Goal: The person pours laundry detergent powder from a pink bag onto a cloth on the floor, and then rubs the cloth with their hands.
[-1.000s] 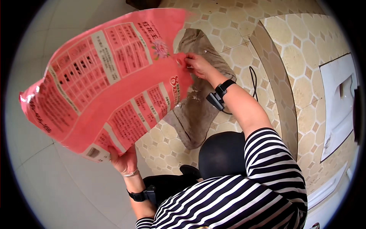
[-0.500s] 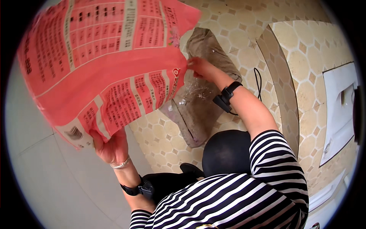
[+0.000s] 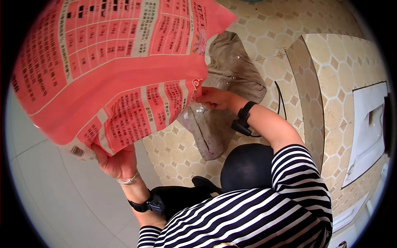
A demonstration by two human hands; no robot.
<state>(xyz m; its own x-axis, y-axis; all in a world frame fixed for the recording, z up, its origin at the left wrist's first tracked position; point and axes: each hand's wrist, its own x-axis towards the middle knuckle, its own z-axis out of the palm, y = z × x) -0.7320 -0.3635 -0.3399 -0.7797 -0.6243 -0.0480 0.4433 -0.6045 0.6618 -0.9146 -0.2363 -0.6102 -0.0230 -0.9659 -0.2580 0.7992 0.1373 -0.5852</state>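
Observation:
A large pink washing powder bag, printed all over, is held up at the left and covers much of the upper left. My left hand grips its lower edge near the barcode, thumb in front, the other fingers mostly behind. At the bag's right edge my right hand has its fingers closed on the corner; the fingertips are partly hidden. Beneath that hand, a wet-looking brown garment lies folded on the tiled floor, with specks of white powder on it. The bag's opening cannot be made out.
A tiled raised step runs along the right, with a white squat toilet basin set beyond it. A black cord hangs near my right forearm. Pale wall tiles are at the left, and my dark-clad knee is below.
My right hand has come down along the bag's right edge and is closed at its corner. The bag has tilted slightly, its top right corner reaching farther right. My left hand keeps its grip.

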